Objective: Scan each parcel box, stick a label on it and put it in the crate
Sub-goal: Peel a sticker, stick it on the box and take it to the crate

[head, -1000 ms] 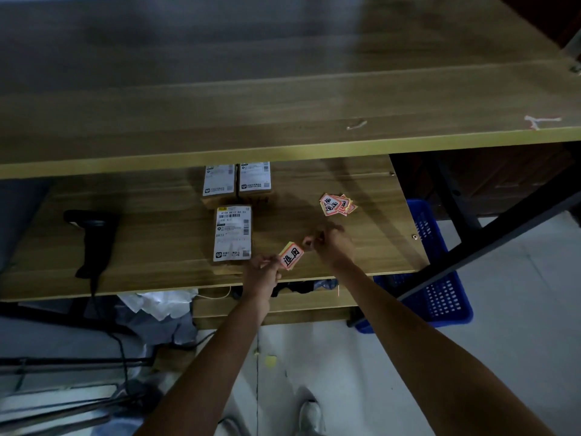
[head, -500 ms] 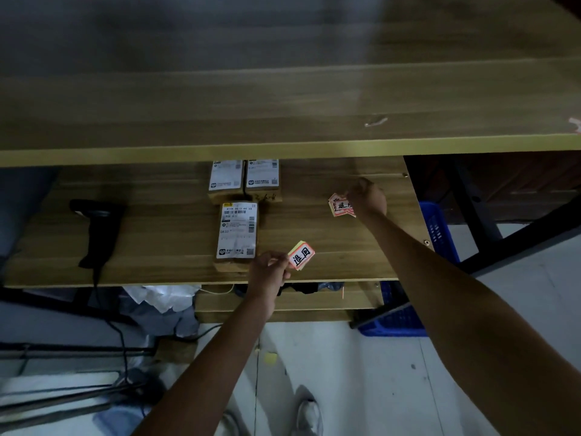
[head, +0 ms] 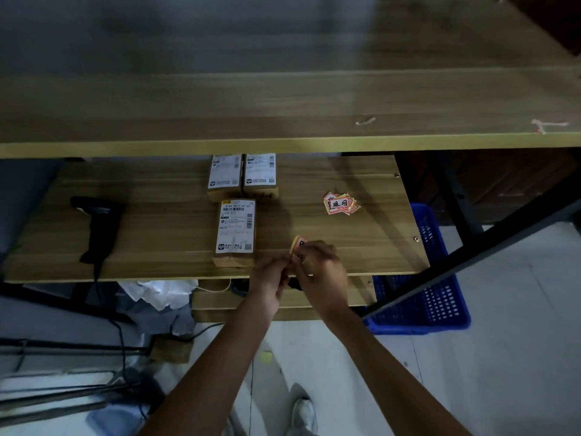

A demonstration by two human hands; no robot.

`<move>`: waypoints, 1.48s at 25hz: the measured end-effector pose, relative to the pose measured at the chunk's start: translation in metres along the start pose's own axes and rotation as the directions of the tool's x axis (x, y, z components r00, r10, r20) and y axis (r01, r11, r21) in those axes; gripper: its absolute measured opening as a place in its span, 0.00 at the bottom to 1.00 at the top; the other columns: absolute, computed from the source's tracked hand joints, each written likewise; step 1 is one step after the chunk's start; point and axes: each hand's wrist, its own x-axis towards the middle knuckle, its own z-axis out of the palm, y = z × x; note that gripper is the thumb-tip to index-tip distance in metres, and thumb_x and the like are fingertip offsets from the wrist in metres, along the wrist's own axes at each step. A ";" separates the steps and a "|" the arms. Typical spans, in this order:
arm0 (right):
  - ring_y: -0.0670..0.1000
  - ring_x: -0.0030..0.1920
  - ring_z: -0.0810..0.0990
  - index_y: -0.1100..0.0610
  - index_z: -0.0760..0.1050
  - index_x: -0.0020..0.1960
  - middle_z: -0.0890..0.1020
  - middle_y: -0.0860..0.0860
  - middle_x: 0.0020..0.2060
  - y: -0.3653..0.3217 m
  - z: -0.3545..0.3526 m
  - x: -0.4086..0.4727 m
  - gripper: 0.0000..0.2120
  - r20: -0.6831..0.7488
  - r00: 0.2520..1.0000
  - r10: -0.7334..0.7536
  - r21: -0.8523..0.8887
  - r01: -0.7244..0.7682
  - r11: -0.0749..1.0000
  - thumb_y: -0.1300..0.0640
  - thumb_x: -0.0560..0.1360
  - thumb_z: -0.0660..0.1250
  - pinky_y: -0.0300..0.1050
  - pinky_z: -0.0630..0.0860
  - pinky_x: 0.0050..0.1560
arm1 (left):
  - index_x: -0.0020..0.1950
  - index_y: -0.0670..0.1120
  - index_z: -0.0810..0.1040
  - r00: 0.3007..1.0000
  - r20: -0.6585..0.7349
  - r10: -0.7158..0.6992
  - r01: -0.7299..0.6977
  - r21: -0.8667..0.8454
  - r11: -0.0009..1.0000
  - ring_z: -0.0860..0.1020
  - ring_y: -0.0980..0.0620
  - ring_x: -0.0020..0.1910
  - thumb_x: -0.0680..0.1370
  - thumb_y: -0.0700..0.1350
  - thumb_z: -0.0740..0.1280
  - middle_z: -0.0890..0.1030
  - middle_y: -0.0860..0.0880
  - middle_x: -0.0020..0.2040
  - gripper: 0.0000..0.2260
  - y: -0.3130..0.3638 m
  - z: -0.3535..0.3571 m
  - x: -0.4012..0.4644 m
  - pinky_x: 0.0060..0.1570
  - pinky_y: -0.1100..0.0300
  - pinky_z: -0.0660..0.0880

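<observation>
Black and pistol-shaped, the scanner (head: 96,229) lies near the lower shelf's (head: 163,265) left end, its cable running off the front edge. Toward the middle, one parcel box (head: 235,231) sits close to the front edge, white shipping slip up, with two more parcel boxes (head: 242,176) side by side behind it at the back. Just right of the front box, the left hand (head: 271,273) and right hand (head: 322,272) meet over the front edge, fingers of both pinching one orange label (head: 298,243). A small label pile (head: 341,203) lies further right. Beyond the shelf's right end, the blue crate (head: 440,297) stands on the floor.
</observation>
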 end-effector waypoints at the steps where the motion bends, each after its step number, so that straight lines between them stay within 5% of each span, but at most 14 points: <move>1: 0.52 0.47 0.80 0.55 0.82 0.48 0.82 0.50 0.47 0.000 0.002 -0.001 0.09 0.002 1.000 0.014 0.037 -0.015 0.999 0.52 0.74 0.66 0.44 0.77 0.41 | 0.42 0.43 0.80 1.000 0.008 0.007 -0.007 -0.015 1.000 0.75 0.52 0.37 0.74 0.35 0.69 0.78 0.47 0.37 0.04 0.000 0.000 -0.003 0.38 0.61 0.71; 6: 0.46 0.42 0.83 0.56 0.83 0.46 0.84 0.49 0.44 -0.002 0.005 -0.004 0.04 0.002 0.983 0.183 0.301 -0.175 0.937 0.58 0.73 0.71 0.39 0.79 0.45 | 0.52 0.39 0.82 0.995 0.055 0.084 -0.086 0.033 0.996 0.78 0.51 0.45 0.76 0.36 0.68 0.81 0.46 0.44 0.07 -0.002 -0.006 -0.011 0.46 0.60 0.74; 8: 0.45 0.43 0.84 0.57 0.84 0.46 0.85 0.49 0.43 -0.001 0.004 -0.004 0.04 0.045 0.967 0.252 0.402 -0.248 0.881 0.58 0.72 0.72 0.38 0.80 0.46 | 0.48 0.41 0.82 0.991 0.066 0.116 -0.120 0.055 0.991 0.78 0.50 0.46 0.76 0.36 0.68 0.82 0.47 0.44 0.04 -0.003 -0.008 -0.011 0.46 0.60 0.74; 16: 0.50 0.46 0.85 0.56 0.85 0.48 0.86 0.52 0.45 0.012 0.005 -0.005 0.06 0.117 0.977 0.181 0.537 -0.215 0.816 0.59 0.71 0.74 0.53 0.81 0.50 | 0.46 0.44 0.82 0.985 0.068 0.161 -0.168 0.110 0.980 0.78 0.54 0.42 0.76 0.37 0.68 0.81 0.49 0.42 0.04 0.000 -0.014 -0.012 0.42 0.63 0.74; 20: 0.49 0.45 0.85 0.55 0.85 0.48 0.85 0.51 0.44 0.016 0.003 -0.003 0.06 0.089 0.986 0.138 0.516 -0.164 0.841 0.59 0.71 0.74 0.55 0.81 0.47 | 0.51 0.40 0.82 0.978 0.088 0.191 -0.202 0.142 0.969 0.77 0.54 0.40 0.76 0.36 0.69 0.81 0.48 0.40 0.05 0.001 -0.014 -0.011 0.46 0.60 0.74; 26: 0.49 0.42 0.85 0.56 0.85 0.45 0.86 0.51 0.41 0.016 -0.001 0.000 0.05 0.087 0.983 0.159 0.493 -0.182 0.851 0.59 0.70 0.73 0.54 0.82 0.44 | 0.52 0.37 0.82 0.939 0.104 0.328 -0.345 0.279 0.896 0.78 0.65 0.28 0.75 0.35 0.68 0.82 0.53 0.34 0.07 -0.002 -0.012 -0.014 0.32 0.73 0.73; 29: 0.48 0.41 0.85 0.57 0.85 0.45 0.85 0.51 0.41 0.015 -0.002 0.001 0.05 0.088 0.984 0.153 0.465 -0.177 0.867 0.62 0.71 0.72 0.50 0.82 0.44 | 0.52 0.36 0.82 0.924 0.116 0.364 -0.381 0.320 0.867 0.79 0.61 0.34 0.76 0.35 0.68 0.81 0.51 0.38 0.07 -0.001 -0.012 -0.015 0.37 0.71 0.74; 33: 0.46 0.41 0.84 0.57 0.85 0.45 0.85 0.51 0.41 0.015 -0.003 0.001 0.05 0.087 0.985 0.148 0.438 -0.171 0.882 0.62 0.72 0.71 0.45 0.82 0.44 | 0.49 0.37 0.82 0.920 0.131 0.369 -0.391 0.339 0.856 0.75 0.67 0.25 0.76 0.35 0.68 0.79 0.57 0.27 0.05 -0.002 -0.011 -0.019 0.31 0.72 0.71; 37: 0.45 0.39 0.85 0.60 0.83 0.44 0.85 0.50 0.40 0.019 -0.002 0.000 0.04 0.081 0.974 0.210 0.424 -0.224 0.878 0.61 0.72 0.70 0.45 0.82 0.42 | 0.49 0.37 0.82 0.925 0.120 0.360 -0.379 0.341 0.860 0.76 0.65 0.26 0.76 0.36 0.68 0.78 0.58 0.24 0.05 -0.002 -0.005 -0.022 0.36 0.64 0.72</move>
